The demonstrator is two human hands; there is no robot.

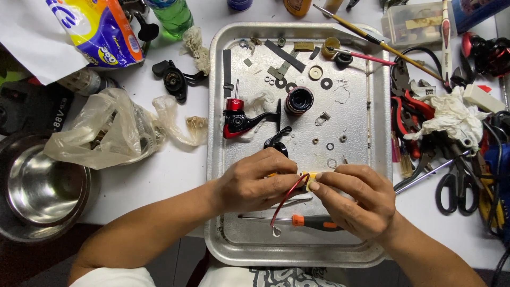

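Both my hands meet over the near part of a metal tray (219,106). My left hand (255,183) grips a small part with a thin red wire loop (287,197) curving down from it. My right hand (353,196) pinches a small yellowish piece (309,176) against that part. Under my hands lies a screwdriver (295,219) with an orange collar and black handle. Farther up the tray lie a red and black fishing reel body (237,121), a dark round spool (299,100), and several washers and small parts.
Right of the tray sit pliers, scissors (457,188), a white rag (451,118) and other tools. To the left are a crumpled plastic bag (106,130), a steel bowl (40,186), a black reel handle (174,79), a green bottle (172,16).
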